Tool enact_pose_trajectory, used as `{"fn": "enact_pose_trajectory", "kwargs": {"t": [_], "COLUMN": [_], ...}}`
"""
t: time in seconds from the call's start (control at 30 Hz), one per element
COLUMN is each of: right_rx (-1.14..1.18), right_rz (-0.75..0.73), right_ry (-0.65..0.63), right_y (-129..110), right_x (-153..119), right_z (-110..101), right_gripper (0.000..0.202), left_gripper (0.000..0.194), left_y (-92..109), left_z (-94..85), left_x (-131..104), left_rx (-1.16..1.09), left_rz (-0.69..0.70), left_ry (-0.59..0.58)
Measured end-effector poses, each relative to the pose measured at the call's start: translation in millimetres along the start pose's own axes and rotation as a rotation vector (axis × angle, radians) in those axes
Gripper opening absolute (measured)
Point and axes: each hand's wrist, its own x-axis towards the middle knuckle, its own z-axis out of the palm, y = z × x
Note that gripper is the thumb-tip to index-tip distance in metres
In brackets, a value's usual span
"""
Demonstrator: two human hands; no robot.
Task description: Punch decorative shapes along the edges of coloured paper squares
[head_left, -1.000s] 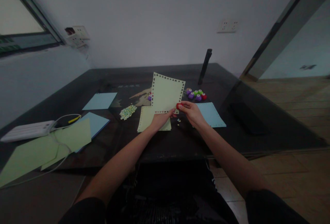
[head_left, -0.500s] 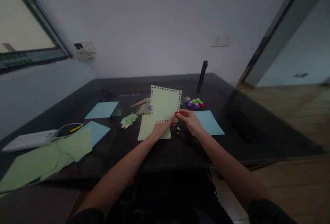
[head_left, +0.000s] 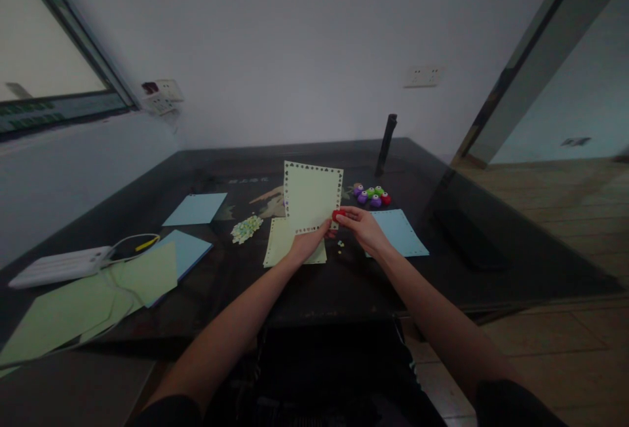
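My left hand point(head_left: 312, 241) pinches the lower edge of a pale green paper sheet point(head_left: 313, 196), held up with small shapes punched along its borders. In my right hand point(head_left: 362, 225) is a small red craft punch point(head_left: 338, 215), set at the sheet's lower right edge. Whether the paper sits inside its slot is too small to tell. Under the raised sheet lies a stack of punched green paper point(head_left: 275, 247). A few tiny paper cutouts point(head_left: 340, 247) have landed on the table below the punch.
Several purple, green and red punches point(head_left: 375, 201) stand together behind a blue punched sheet point(head_left: 400, 234). Left are a heap of cutouts point(head_left: 246, 229), blue sheets point(head_left: 195, 209), green sheets point(head_left: 83, 296) and a white power strip point(head_left: 59, 267) with its cable. A black stick-like object point(head_left: 386, 144) stands at the back.
The held sheet and the red punch have shifted very slightly left. Both hands keep their grip.
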Motion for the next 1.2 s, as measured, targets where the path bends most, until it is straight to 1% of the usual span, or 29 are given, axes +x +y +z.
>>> {"fn": "enact_pose_trajectory", "kwargs": {"t": [0.1,0.23,0.33,0.53,0.77,0.9,1.07,1.2], "right_rx": [-0.001,0.013,0.04,0.051,0.069,0.07,0.086,0.061], "right_rz": [-0.002,0.006,0.02,0.046,0.035,0.036,0.054,0.111], "right_ry": [-0.007,-0.016,-0.026,-0.026,-0.04,-0.03,-0.026,-0.017], "right_y": [-1,-3,-5,-10,-16,-20,-22,-24], "right_x": [-1,1,2,3,2,2,3,3], "right_z": [0,-2,-5,-11,-13,-14,-15,-15], "right_gripper": [0.033,0.032,0.033,0.031,0.027,0.029,0.031,0.04], "left_gripper": [0.036,0.033,0.035,0.042,0.039,0.036,0.041,0.042], "left_y": [0,8,11,7,15,17,14,12], "left_z": [-0.6,-3.1,-5.0,-7.7,-8.7,-8.1,-8.2,-8.8], "left_x": [0,-4,-5,-1,-5,-5,-4,-4], "left_rx": [0.008,0.023,0.019,0.001,-0.007,-0.01,0.01,0.033], "left_rz": [-0.004,-0.016,-0.035,-0.085,-0.124,-0.133,-0.124,-0.123], "left_ry": [0.021,0.052,0.048,0.026,0.036,0.046,0.016,0.012]}}
